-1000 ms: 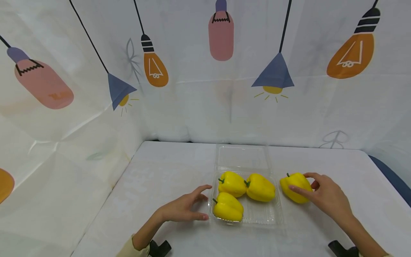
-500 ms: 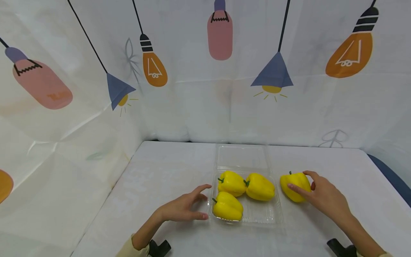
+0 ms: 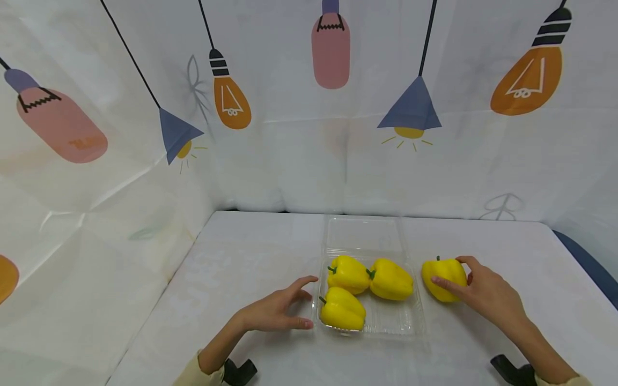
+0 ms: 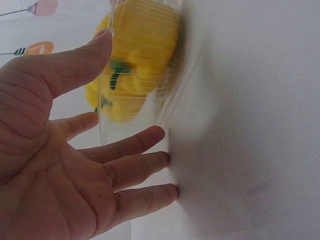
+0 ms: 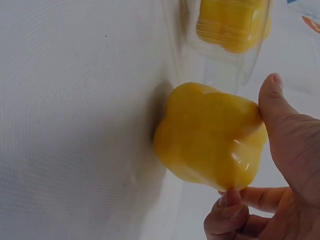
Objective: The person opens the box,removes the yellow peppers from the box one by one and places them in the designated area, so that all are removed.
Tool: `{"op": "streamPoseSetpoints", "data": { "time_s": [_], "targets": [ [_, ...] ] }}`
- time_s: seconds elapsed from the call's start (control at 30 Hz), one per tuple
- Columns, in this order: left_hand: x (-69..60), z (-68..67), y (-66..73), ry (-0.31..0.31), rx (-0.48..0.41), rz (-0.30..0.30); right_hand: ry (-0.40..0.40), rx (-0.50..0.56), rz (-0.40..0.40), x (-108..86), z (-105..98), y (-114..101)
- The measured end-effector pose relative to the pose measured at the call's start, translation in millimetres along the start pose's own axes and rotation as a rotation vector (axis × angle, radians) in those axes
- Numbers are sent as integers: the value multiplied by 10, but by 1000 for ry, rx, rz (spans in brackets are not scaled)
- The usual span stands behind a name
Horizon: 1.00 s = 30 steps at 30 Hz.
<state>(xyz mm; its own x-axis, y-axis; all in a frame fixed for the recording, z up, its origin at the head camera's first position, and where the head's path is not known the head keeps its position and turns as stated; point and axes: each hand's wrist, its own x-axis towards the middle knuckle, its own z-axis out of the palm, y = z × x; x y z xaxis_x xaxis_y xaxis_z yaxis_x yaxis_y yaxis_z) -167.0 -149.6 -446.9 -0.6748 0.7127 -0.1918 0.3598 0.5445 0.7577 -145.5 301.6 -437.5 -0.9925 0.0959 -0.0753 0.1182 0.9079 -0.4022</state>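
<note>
Pinching thumb-to-fingertips, the right hand (image 3: 493, 295) is holding a yellow bell pepper (image 3: 440, 276) toward the right edge of the surface (image 3: 270, 241), left hand (image 3: 271, 311) is resting empty and spread by the clamshell (image 3: 388, 321), and too light a squeeze could be dropping it.

White sheet (image 3: 294, 171) behind the far edge of the surface (image 3: 260, 246), also along its left edge. Prints: 2 pink bulbs (image 3: 330, 56), 2 blue lampshades (image 3: 410, 107), 2 whole orange bulbs (image 3: 528, 80). Dark blue item (image 3: 598, 275), identity unclear, just past right edge near far right corner.
</note>
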Motion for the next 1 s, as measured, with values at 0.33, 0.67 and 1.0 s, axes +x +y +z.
{"op": "streamPoseSetpoints", "data": {
  "time_s": [0.33, 0.67, 1.0],
  "targets": [
    [1, 4, 1, -5, -23, -9, 6, -23, 20, -3, -6, -24],
    [-4, 3, -5, -5, -16, -9, -7, -21, -11, -7, -3, -30],
    [-8, 7, -8, -1, -10, -10, -18, -26, -17, -5, -6, -27]
  ]
}}
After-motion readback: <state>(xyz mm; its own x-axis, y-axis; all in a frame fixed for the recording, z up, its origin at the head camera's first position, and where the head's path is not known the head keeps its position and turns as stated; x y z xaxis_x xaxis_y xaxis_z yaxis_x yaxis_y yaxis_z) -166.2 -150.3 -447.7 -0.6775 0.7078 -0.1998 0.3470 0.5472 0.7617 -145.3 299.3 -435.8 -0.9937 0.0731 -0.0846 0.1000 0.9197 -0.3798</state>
